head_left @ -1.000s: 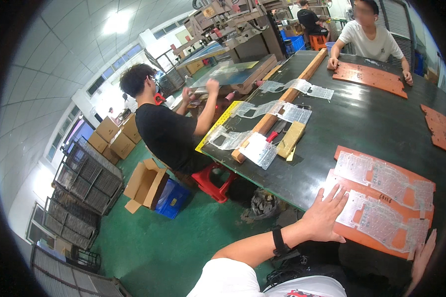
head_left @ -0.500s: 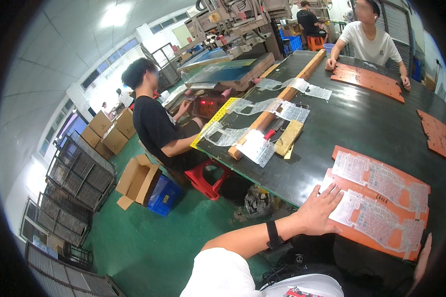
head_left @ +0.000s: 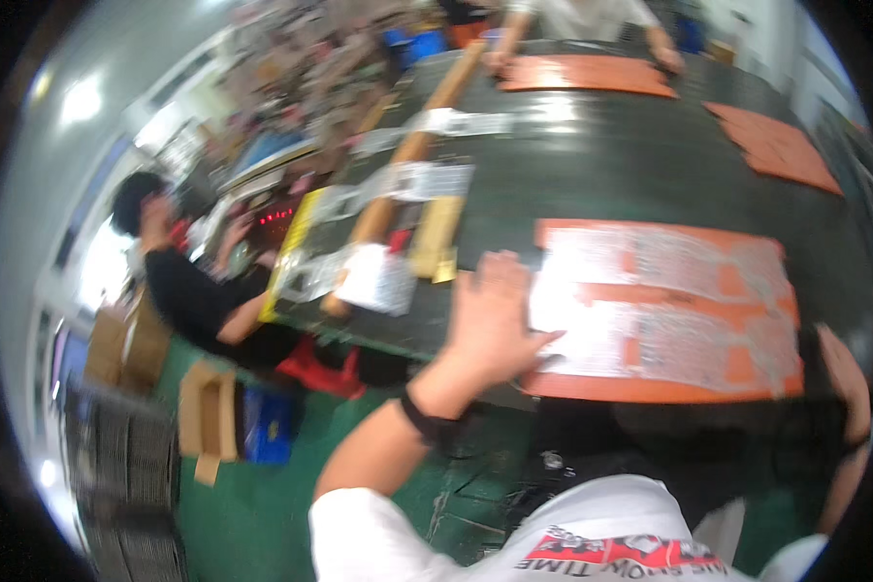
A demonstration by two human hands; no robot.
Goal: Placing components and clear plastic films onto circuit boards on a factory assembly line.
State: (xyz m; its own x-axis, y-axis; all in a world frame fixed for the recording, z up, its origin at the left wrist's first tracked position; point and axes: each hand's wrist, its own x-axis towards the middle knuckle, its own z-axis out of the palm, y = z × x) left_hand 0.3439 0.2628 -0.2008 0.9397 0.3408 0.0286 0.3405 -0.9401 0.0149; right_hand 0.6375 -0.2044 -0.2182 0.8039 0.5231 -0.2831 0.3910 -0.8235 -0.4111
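On the dark tabletop in front of me lies an orange board (head_left: pixel 650 392) with two clear, patterned plastic sheets flat on it; one is the far sheet (head_left: pixel 679 260), the other the near sheet (head_left: pixel 689 341). My left hand (head_left: pixel 490 325) rests at the board's left side with its fingers stretched out, and its thumb reaches the board's left edge. At the opposite side, by the right edge, is my right hand (head_left: pixel 846 369), seen edge-on with straight fingers. Neither hand grips anything. Motion blurs the picture, so finger contact with the board is hard to judge.
A wooden bar (head_left: pixel 417 145) crosses the table at left, with clear plastic strips over it and a tan block (head_left: pixel 436 238) beside it. Orange boards lie at the far edge (head_left: pixel 587 76) and right (head_left: pixel 776 145). A person in black (head_left: pixel 199 272) sits left; another stands opposite.
My view has swung right, so the table and board appear further left. My left hand has shifted off the sheets toward the board's left edge. More of my right hand and forearm shows.
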